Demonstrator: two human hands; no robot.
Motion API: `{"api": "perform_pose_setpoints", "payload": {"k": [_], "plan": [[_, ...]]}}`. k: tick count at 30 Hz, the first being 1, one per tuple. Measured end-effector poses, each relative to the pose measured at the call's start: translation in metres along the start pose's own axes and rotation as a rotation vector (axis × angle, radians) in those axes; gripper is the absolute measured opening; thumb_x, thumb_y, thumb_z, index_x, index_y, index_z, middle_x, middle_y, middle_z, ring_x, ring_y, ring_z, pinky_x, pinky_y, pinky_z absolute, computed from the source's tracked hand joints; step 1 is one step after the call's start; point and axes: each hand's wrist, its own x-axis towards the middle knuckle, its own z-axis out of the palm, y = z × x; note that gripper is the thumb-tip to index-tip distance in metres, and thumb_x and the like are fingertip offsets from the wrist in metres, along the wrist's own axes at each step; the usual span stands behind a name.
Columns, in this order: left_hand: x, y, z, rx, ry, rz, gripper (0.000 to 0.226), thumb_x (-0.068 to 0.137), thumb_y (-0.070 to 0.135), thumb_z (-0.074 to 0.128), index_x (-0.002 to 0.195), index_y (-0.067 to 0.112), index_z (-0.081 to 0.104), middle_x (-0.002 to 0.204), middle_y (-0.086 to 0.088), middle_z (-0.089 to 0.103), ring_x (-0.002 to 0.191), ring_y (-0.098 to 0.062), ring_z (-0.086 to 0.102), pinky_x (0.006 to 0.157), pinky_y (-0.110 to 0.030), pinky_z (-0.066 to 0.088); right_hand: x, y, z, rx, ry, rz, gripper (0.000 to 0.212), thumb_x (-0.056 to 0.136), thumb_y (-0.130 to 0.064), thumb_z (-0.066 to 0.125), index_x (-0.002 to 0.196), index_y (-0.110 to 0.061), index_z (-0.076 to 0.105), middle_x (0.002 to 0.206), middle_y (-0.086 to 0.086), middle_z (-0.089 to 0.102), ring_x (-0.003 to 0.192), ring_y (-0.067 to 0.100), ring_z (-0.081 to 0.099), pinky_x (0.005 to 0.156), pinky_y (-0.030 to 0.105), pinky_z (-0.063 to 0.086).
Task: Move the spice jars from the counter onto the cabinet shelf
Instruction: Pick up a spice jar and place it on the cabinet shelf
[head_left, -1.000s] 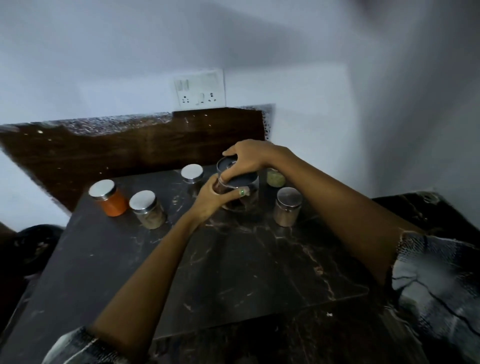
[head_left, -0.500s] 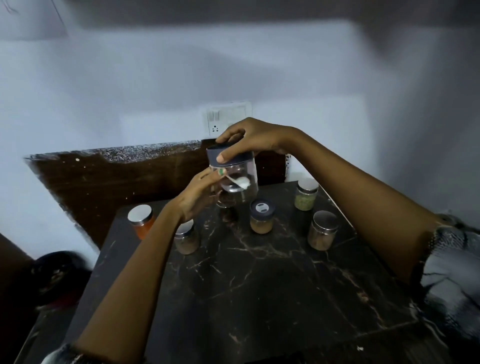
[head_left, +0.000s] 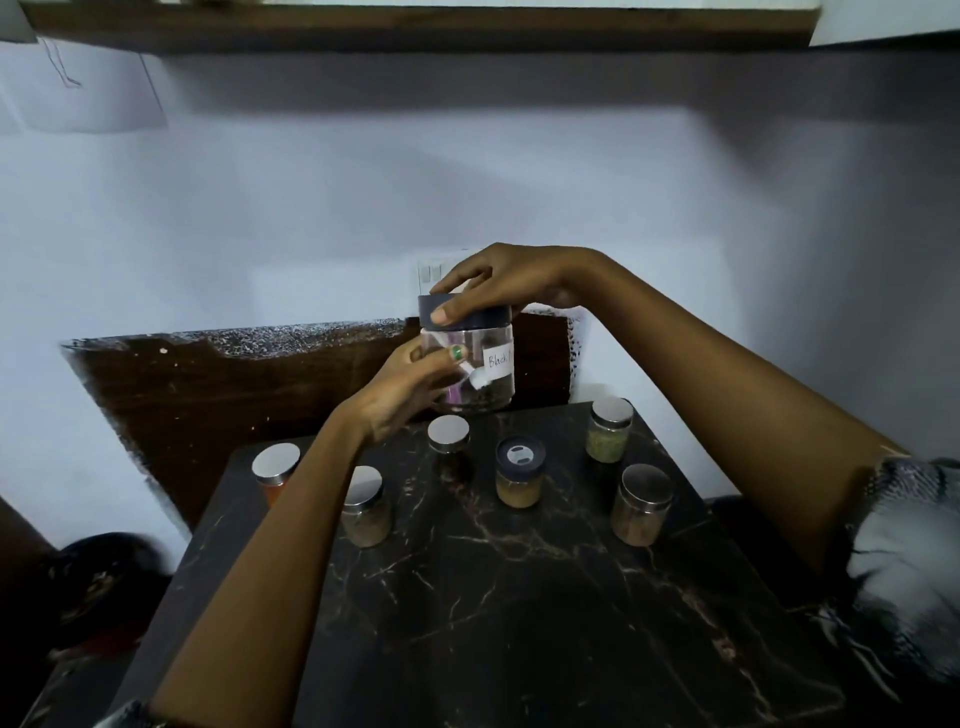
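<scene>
Lifting the large labelled jar (head_left: 475, 364) calls for steadiness: right hand (head_left: 511, 275) fingers curl around its dark lid (head_left: 488, 313), left hand (head_left: 410, 387) wraps the body, bound for the cabinet shelf (head_left: 415, 28).

Clear dark-lidded labelled jar (head_left: 475, 364) upright above counter (head_left: 519, 597), six small jars (head_left: 519, 475) standing below

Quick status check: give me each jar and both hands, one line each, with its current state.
Large labelled jar: lifted off the counter, upright, dark lid on.
Left hand: grips the jar's side.
Right hand: grips the lid.
Orange jar: on counter, lidded.
Two silver-lidded jars left of centre: on counter, lidded.
Dark-lidded jar: on counter, lidded.
Green-spice jar: on counter, lidded.
Right front jar: on counter, lidded.
</scene>
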Motion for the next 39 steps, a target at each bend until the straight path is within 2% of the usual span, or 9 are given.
{"api": "perform_pose_setpoints", "payload": {"k": [3,5,9,12,15,19,24,30,39], "plan": [[0.002,0.004,0.008,-0.053,-0.021,-0.025,0.061,0.057,0.04,0.085,0.106,0.015,0.059,0.103,-0.004,0.068,0.096,-0.018,0.064,0.09,-0.038,0.051,0.0,0.006,-0.002,0.035,0.105,-0.021,0.035,0.069,-0.046,0.077,0.096,-0.024,0.071,0.086,-0.01,0.066,0.082,0.009,0.061,0.062,0.024,0.047],[0.004,0.004,0.01,-0.077,-0.023,-0.027,0.079,0.047,0.046,0.089,0.112,0.013,0.059,0.108,-0.008,0.068,0.097,-0.019,0.065,0.091,-0.039,0.051,0.003,0.008,-0.002,0.037,0.222,0.001,0.046,0.065,-0.051,0.078,0.093,-0.015,0.072,0.083,-0.005,0.066,0.076,0.011,0.06,0.059,0.024,0.046],[0.007,0.0,0.009,-0.143,-0.015,-0.021,0.059,0.072,0.034,0.073,0.123,0.01,0.057,0.112,-0.011,0.069,0.098,-0.018,0.067,0.087,-0.033,0.056,0.007,0.008,0.001,-0.019,0.339,0.061,0.068,0.062,-0.056,0.077,0.101,-0.001,0.068,0.082,0.004,0.063,0.071,0.015,0.058,0.062,0.027,0.044],[0.009,-0.003,0.009,-0.134,-0.005,-0.011,0.044,0.079,0.031,0.067,0.119,0.014,0.06,0.113,-0.011,0.07,0.102,-0.02,0.067,0.084,-0.033,0.056,0.001,0.003,-0.002,-0.044,0.277,0.071,0.073,0.065,-0.058,0.075,0.113,-0.004,0.064,0.101,0.011,0.068,0.087,0.018,0.064,0.076,0.033,0.053],[0.008,-0.002,0.006,-0.128,-0.011,-0.02,0.044,0.08,0.037,0.063,0.119,0.015,0.058,0.117,-0.01,0.068,0.107,-0.022,0.065,0.089,-0.035,0.055,-0.007,0.001,-0.013,0.035,0.137,0.072,0.053,0.069,-0.051,0.075,0.111,-0.02,0.065,0.105,0.0,0.065,0.094,0.015,0.059,0.074,0.029,0.05],[0.004,0.002,0.004,-0.153,-0.073,-0.054,0.065,0.066,0.048,0.077,0.118,0.015,0.057,0.114,-0.008,0.069,0.103,-0.019,0.066,0.084,-0.031,0.056,-0.012,0.004,-0.022,0.232,0.007,0.061,0.041,0.074,-0.033,0.077,0.111,-0.02,0.067,0.109,-0.003,0.065,0.1,0.013,0.057,0.081,0.029,0.047],[0.002,0.005,0.008,-0.263,-0.051,-0.054,0.089,0.051,0.051,0.087,0.124,0.011,0.054,0.121,-0.012,0.065,0.11,-0.022,0.063,0.091,-0.035,0.054,-0.01,0.006,-0.018,0.266,0.106,0.066,0.042,0.069,-0.037,0.079,0.103,-0.014,0.07,0.095,0.0,0.066,0.09,0.015,0.058,0.073,0.028,0.046],[-0.002,0.007,0.005,-0.213,-0.075,-0.025,0.078,0.057,0.052,0.084,0.121,0.015,0.058,0.124,-0.01,0.064,0.112,-0.019,0.062,0.1,-0.035,0.048,-0.009,0.001,-0.011,0.26,0.192,0.05,0.045,0.062,-0.047,0.08,0.094,-0.019,0.067,0.085,0.0,0.061,0.081,0.014,0.053,0.071,0.028,0.041],[-0.01,0.014,0.006,-0.214,0.008,0.005,0.092,0.047,0.053,0.087,0.122,0.01,0.056,0.122,-0.013,0.064,0.11,-0.021,0.064,0.091,-0.033,0.054,-0.011,-0.007,-0.001,0.371,0.215,-0.003,0.037,0.065,-0.046,0.079,0.092,-0.024,0.066,0.086,-0.005,0.062,0.079,0.01,0.055,0.071,0.027,0.04]]}}
